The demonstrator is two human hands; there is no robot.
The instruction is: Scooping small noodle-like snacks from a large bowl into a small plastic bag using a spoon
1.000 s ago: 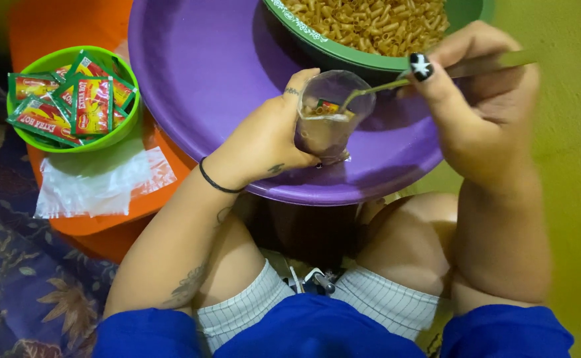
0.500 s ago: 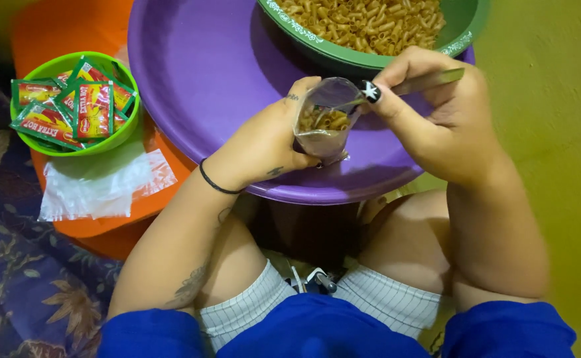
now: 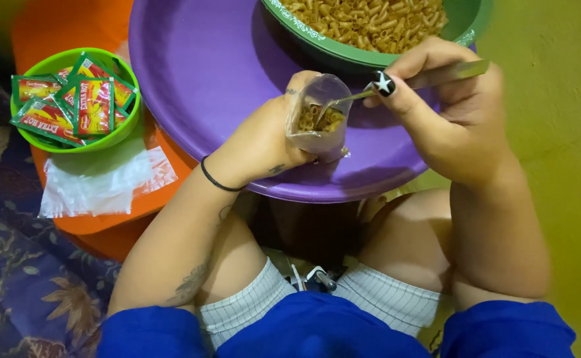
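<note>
Spoon (image 3: pixel 396 87), slim metal, back up out of small clear plastic bag (image 3: pixel 318 119), bowl end now at bag mouth; half second ago sunk deeper inside. Right hand (image 3: pixel 446 113) closed around spoon handle, centre-right of frame. Left hand (image 3: pixel 264 142) wrapped around bag, holding it upright over purple round plastic tray (image 3: pixel 204 73), centre frame. Bag now part-filled with short orange macaroni pieces (image 3: pixel 320 119); one second ago nearly empty. Green bowl of same macaroni (image 3: pixel 370 26) top centre. Lime bowl of red-green sachets (image 3: pixel 71 99) upper left, flat clear bags (image 3: pixel 98 182) below it on orange tabletop (image 3: pixel 58 26).
</note>
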